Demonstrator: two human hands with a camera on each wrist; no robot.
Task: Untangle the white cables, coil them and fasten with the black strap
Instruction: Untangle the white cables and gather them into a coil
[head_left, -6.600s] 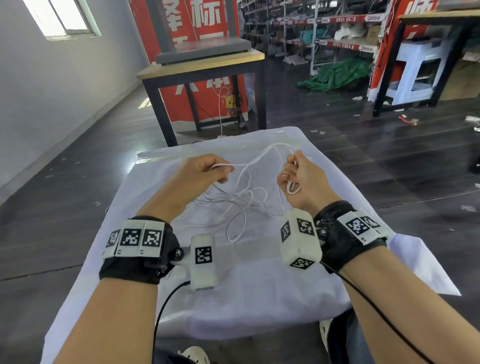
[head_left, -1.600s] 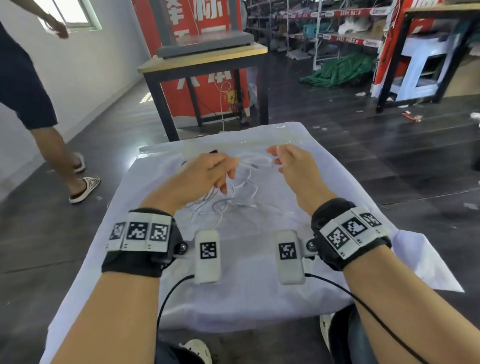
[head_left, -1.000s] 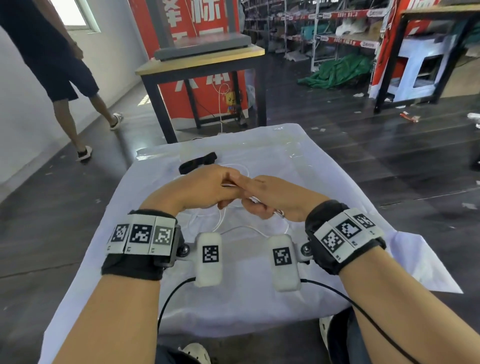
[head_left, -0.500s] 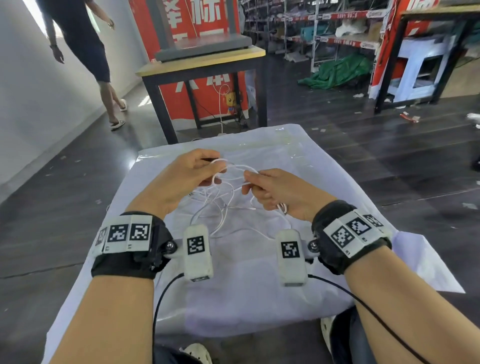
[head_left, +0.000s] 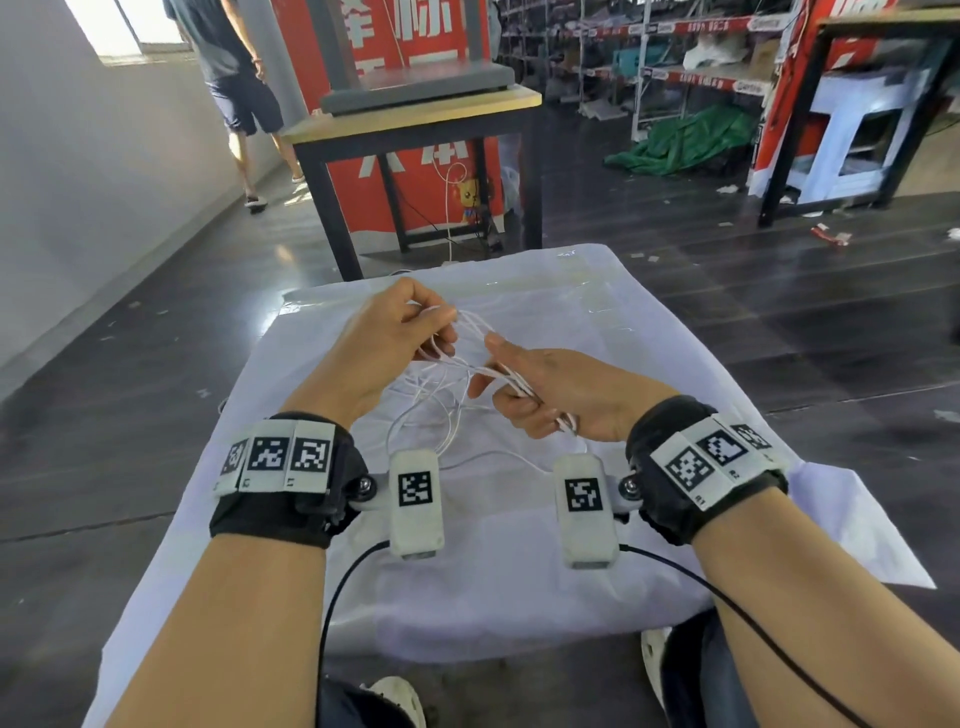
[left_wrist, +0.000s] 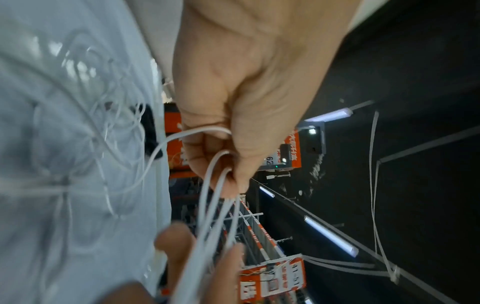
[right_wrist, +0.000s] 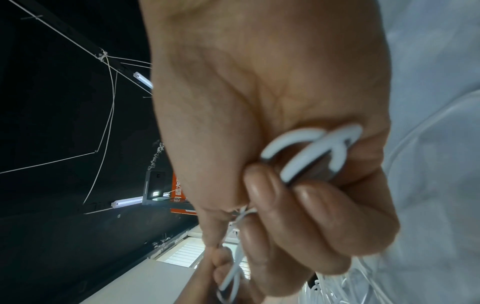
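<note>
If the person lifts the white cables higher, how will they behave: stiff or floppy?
Probably floppy: the white cables sag in loose loops between the left hand and right hand. Likely light, since fingertips alone pinch several strands. The loops lying on the white cloth may drag up and snag together.

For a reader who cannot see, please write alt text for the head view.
Two hands hold a bundle of white cables above a table covered in white cloth: the left hand pinches several strands, the right hand grips their other end. Loose cable loops lie on the cloth below. Behind stands a dark-framed table, and a person walks by the wall.
</note>
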